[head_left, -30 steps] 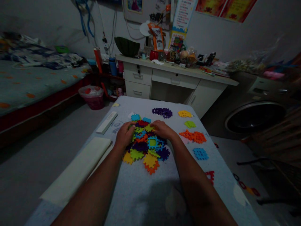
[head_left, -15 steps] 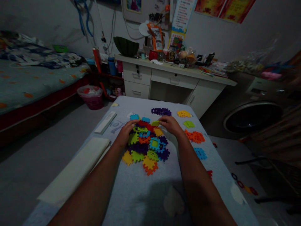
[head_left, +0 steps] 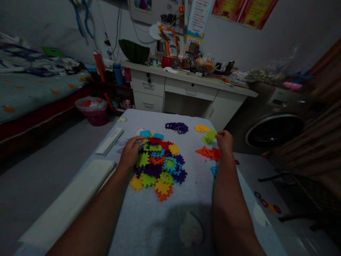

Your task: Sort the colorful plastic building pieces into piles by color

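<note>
A mixed heap of toothed plastic building tiles (head_left: pixel 157 161) lies in the middle of the cloth-covered table. My left hand (head_left: pixel 131 151) rests against the heap's left edge, fingers stretched over the tiles and nothing visibly gripped. Off to the right, my right hand (head_left: pixel 225 140) pinches a green building tile (head_left: pixel 212 134) by its edge, just over another green tile (head_left: pixel 206 140). Nearby on that side lie yellow tiles (head_left: pixel 201 128), orange tiles (head_left: pixel 207 153) and blue tiles (head_left: pixel 214 171), the blue ones partly hidden by my forearm. Purple tiles (head_left: pixel 177 127) sit behind the heap.
A long white box (head_left: pixel 110 141) and a pale flat panel (head_left: pixel 71 199) lie along the table's left side. Beyond stands a cluttered white desk (head_left: pixel 149 78), with a washing machine (head_left: pixel 274 124) to its right. A lined bin (head_left: pixel 93 110) stands on the floor at left.
My right hand has carried the green building tile from the heap rightward to the other green tile. My left hand stays at the heap's left edge. The whole view has shifted slightly.
</note>
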A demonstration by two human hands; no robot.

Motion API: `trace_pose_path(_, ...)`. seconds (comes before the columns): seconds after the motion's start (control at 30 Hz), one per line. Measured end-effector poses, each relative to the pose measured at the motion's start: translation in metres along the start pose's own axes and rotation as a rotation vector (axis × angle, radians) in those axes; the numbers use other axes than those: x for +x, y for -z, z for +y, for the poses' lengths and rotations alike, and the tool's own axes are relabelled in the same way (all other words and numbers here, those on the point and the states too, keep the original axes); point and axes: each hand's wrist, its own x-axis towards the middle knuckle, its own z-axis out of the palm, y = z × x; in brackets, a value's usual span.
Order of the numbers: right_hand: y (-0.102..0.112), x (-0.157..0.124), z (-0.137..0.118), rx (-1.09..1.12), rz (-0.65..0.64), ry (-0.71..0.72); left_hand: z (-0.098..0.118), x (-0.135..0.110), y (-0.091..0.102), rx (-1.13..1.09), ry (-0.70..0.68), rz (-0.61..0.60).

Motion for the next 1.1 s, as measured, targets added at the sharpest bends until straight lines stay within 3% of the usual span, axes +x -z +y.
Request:
trace_pose_path(0.37,-0.031,-0.012,0.0,-0.223,-0.078,0.036,-0.008,0.002,-0.002,0.053,-0.004,-0.038)
trace_pose_path(0.77,-0.024,-0.013,-0.004,-0.286,-0.211,0.085,-0.009,0.003,-0.003,0.046,-0.024,-0.06)
trace_pose_path(0.9,-0.014,-0.012,-0.017,-0.201,-0.27,0.133,-0.009,0.002,-0.003,0.046,-0.02,-0.059)
trace_pose_path(1.1,-0.009,-0.031,-0.063,-0.074,-0.543,0.375,-0.007,0.001,-0.003,0.035,-0.011,-0.055)
